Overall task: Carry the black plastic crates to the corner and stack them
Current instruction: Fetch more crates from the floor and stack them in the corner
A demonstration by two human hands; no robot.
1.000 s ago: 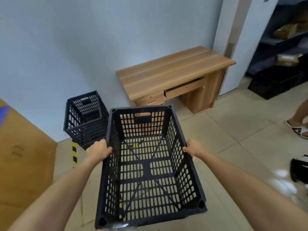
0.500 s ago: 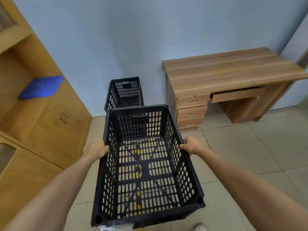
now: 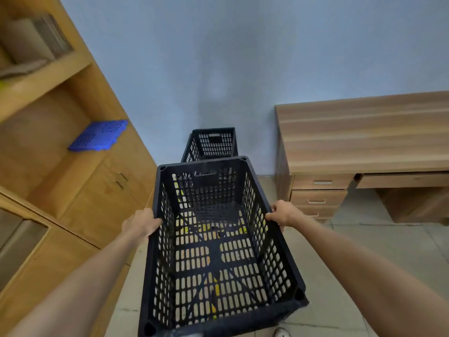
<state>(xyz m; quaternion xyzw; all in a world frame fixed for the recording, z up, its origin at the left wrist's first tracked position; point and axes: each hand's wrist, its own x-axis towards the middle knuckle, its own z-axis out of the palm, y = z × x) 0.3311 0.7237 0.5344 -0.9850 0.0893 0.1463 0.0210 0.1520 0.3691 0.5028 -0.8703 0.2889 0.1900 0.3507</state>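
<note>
While both hands, left (image 3: pixel 141 223) and right (image 3: pixel 283 212), grip the sides of a black crate (image 3: pixel 218 251) held over the floor, another crate (image 3: pixel 211 144) sits ahead by the wall, between a wooden cabinet (image 3: pixel 80 190) and a table (image 3: pixel 364 135).

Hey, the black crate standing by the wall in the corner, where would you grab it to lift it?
Probably by the handle slots in its short end walls. One slot shows in the far wall of the corner crate, just under the rim. It stands upright with its open top clear, so come from above and hook fingers into a slot at each end.
</note>
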